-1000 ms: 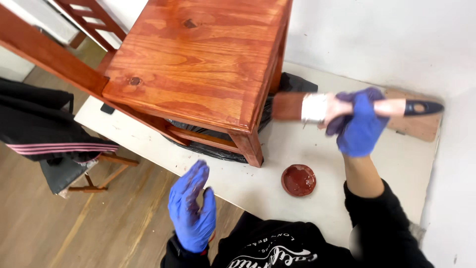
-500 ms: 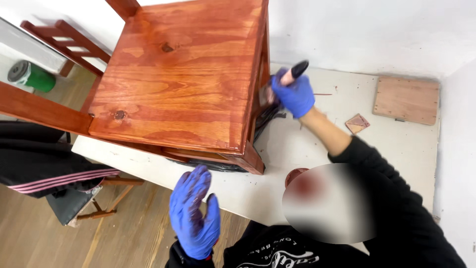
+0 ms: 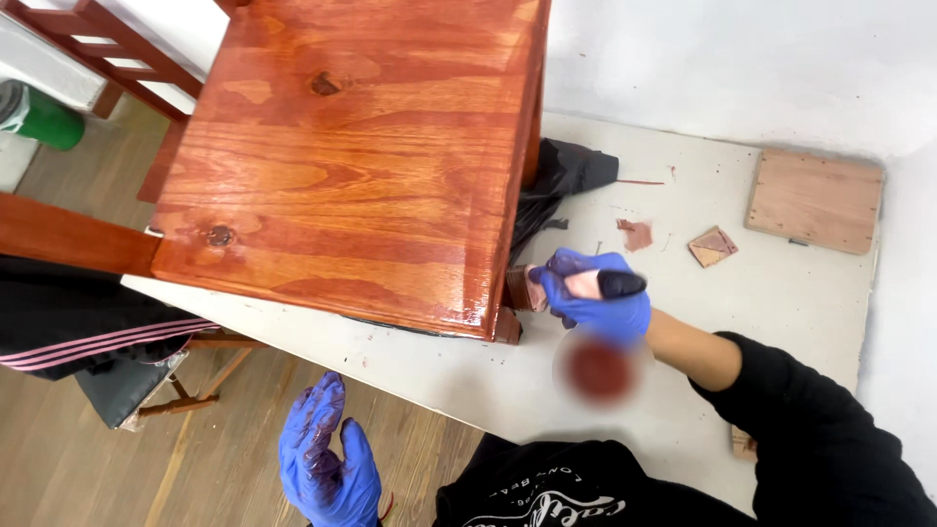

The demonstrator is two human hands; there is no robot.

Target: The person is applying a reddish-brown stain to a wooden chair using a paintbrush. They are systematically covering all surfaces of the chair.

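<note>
Right hand [image 3: 597, 298] gripped the brush [image 3: 576, 286] — long axis level, bristles at the stool [image 3: 351, 166] side — left hand [image 3: 327, 459] open, well apart.

The paintbrush [image 3: 586, 286] had a pale wooden handle with a black tip and lay roughly level. Its stained bristles touched the side of the glossy red-brown wooden table [image 3: 351, 166], near its front corner leg.

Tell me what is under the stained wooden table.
Under the stained wooden table a black cloth pokes out on the white work surface. The right hand holds a brush at the table's side. The tabletop covers everything else beneath.
</note>
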